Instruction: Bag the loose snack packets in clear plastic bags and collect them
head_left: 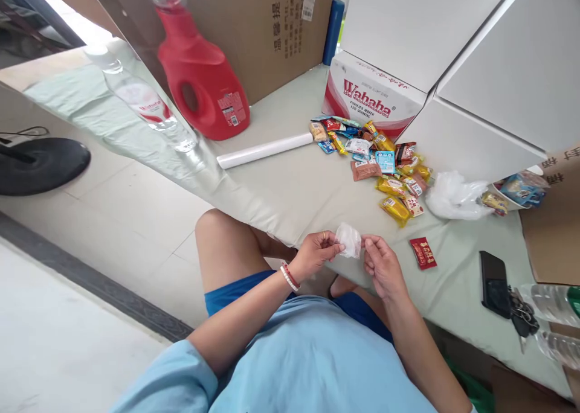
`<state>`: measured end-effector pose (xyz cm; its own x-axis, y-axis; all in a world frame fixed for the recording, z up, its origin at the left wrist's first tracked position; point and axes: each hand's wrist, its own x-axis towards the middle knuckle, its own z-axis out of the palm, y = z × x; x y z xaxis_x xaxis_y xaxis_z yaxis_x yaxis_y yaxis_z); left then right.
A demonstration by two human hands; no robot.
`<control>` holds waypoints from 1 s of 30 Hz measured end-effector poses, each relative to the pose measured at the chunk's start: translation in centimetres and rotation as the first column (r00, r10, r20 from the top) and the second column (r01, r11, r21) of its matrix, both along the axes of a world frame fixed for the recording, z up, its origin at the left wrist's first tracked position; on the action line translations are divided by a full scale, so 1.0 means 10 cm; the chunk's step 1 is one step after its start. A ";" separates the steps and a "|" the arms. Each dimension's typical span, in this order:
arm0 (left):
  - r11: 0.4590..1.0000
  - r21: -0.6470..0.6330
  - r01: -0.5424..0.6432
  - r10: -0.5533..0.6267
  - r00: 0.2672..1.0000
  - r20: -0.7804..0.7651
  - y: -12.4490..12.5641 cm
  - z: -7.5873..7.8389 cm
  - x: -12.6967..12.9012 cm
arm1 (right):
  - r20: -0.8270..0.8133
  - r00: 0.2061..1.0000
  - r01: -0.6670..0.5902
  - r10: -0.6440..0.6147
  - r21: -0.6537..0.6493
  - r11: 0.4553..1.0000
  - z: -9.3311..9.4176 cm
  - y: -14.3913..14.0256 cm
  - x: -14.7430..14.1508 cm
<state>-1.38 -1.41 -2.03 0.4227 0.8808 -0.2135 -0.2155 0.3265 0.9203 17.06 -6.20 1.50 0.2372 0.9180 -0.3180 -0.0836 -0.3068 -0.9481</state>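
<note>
Light blue shirt (pixel 308 358), blue shorts (pixel 219 292), beaded bracelets (pixel 289 279), gold ring (pixel 324 235)

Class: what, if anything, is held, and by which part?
A small translucent plastic piece, pinched at its left edge by the left hand; the right hand touches its right edge.

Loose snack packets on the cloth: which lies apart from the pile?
The red packet, between the right hand and the phone. It lies alone; the others form the pile by the Wahaha box.
</note>
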 end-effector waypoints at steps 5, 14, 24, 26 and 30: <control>0.999 -0.020 0.027 -0.026 0.997 0.074 -0.04 0.03 -0.02 | 0.461 0.846 -0.372 0.267 0.154 0.915 0.09 -0.03 0.03; 0.988 -0.100 0.121 -0.111 0.988 0.106 0.02 0.07 -0.36 | -0.155 0.987 0.054 -0.043 0.063 0.997 0.03 -0.05 0.19; 0.978 0.208 -0.023 0.061 0.983 -0.176 -0.10 0.22 -0.45 | -0.345 0.934 0.069 -0.089 -0.068 0.995 0.14 -0.19 0.25; 0.973 0.224 0.054 -0.015 0.985 -0.172 -0.13 0.24 -0.37 | -0.343 0.939 -0.013 -0.011 -0.067 0.998 0.16 -0.19 0.24; 0.956 0.163 0.245 -0.223 0.965 -0.140 -0.15 0.20 -0.18 | -0.232 0.966 -0.131 0.118 -0.043 0.990 0.15 -0.13 0.19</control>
<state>-3.16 -2.90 -0.04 0.6024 0.7884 -0.1243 -0.0387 0.1844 0.9821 19.00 -7.46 2.97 0.0373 0.9143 -0.4032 -0.2531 -0.3817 -0.8889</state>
